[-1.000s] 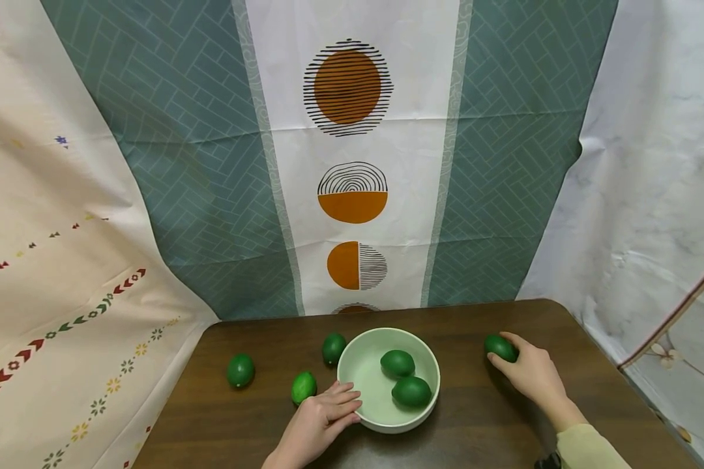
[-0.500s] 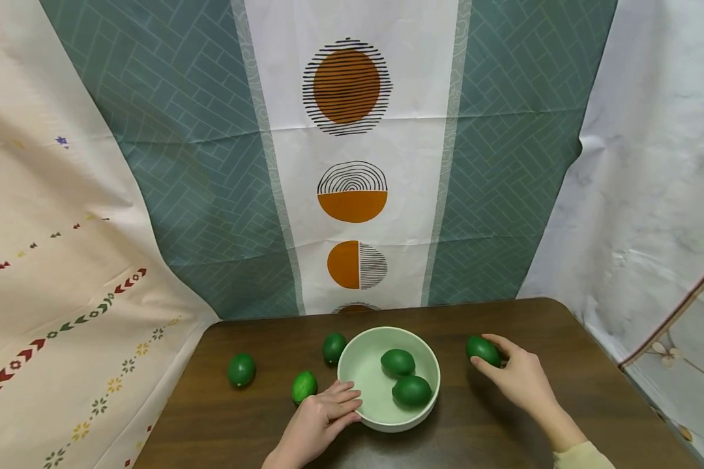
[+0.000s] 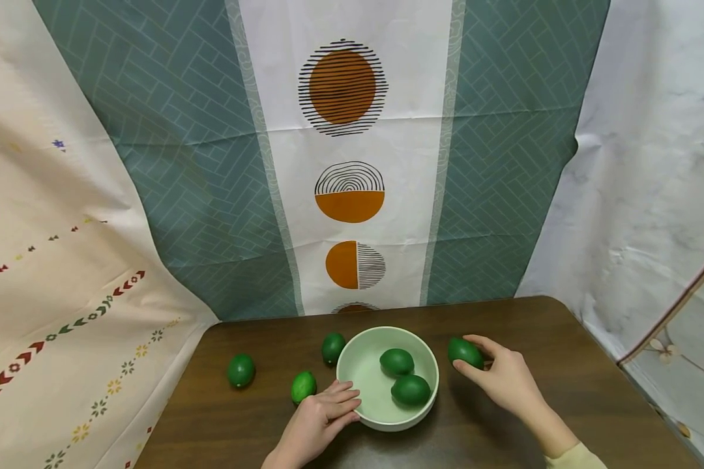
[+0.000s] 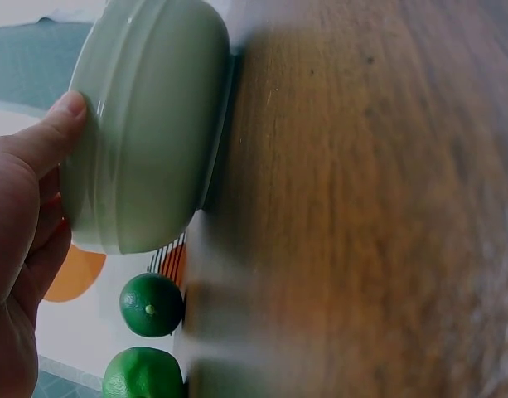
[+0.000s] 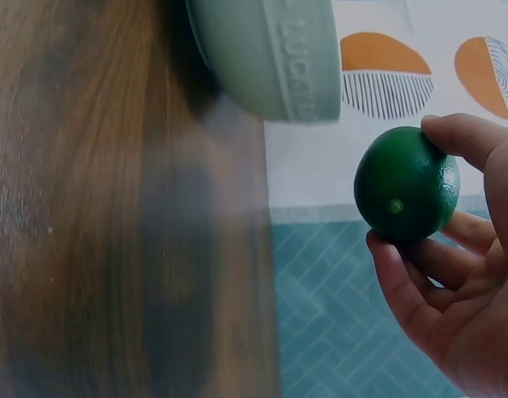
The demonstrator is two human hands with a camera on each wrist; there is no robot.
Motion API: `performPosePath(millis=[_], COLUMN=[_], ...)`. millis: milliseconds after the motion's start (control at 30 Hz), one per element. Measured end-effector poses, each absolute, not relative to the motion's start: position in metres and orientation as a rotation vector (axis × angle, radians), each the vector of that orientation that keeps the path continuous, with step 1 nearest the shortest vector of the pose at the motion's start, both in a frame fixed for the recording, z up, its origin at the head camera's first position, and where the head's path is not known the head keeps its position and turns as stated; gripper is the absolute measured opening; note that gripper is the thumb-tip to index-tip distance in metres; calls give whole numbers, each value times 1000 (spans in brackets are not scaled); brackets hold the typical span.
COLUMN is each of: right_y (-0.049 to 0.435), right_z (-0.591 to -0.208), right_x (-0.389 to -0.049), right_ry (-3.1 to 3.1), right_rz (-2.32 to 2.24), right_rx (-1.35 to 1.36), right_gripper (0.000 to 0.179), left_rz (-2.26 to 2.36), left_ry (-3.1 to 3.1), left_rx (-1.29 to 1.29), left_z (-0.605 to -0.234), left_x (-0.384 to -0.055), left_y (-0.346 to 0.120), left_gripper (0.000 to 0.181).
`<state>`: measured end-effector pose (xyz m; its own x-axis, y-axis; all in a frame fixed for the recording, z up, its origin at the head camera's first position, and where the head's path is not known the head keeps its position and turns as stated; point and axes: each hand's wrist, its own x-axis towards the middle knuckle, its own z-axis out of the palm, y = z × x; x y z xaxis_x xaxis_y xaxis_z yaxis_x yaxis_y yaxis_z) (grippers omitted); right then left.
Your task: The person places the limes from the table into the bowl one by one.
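Observation:
A pale green bowl point(image 3: 366, 358) stands on the table with two dark green limes point(image 3: 397, 362) inside. My left hand point(image 3: 317, 417) holds the bowl's left rim, its fingers over the edge and its thumb point(image 4: 65, 116) against the outer wall. Right of the bowl, my right hand point(image 3: 507, 378) pinches another dark green lime point(image 3: 465, 353) between thumb and fingertips. The right wrist view has this lime point(image 5: 405, 184) raised above the tabletop, apart from the bowl.
Left of the bowl lie a dark lime point(image 3: 333, 348) close to its rim, a brighter green lime point(image 3: 303, 387) by my left hand, and a dark lime point(image 3: 241, 370) farther left. The brown wooden table point(image 3: 258, 436) ends at a patterned cloth backdrop point(image 3: 358, 143).
My right hand has moved left with the lime, closer to the bowl. The left hand stays at the bowl's rim, and the other limes have kept their places.

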<state>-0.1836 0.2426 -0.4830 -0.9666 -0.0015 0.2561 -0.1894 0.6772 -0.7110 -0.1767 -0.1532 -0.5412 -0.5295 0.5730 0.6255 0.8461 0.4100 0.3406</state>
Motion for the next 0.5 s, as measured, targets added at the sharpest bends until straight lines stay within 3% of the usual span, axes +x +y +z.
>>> performPosePath(millis=[500], right_y=[216], right_z=[-476], right_x=[-180], right_ry=[-2611], right_rz=[1259], right_rx=[256], right_gripper=[59], left_rz=[-873], left_ry=[-2238], left_rx=[-1213], left_z=[-540], left_x=[-176], left_y=[-153], left_gripper=[28])
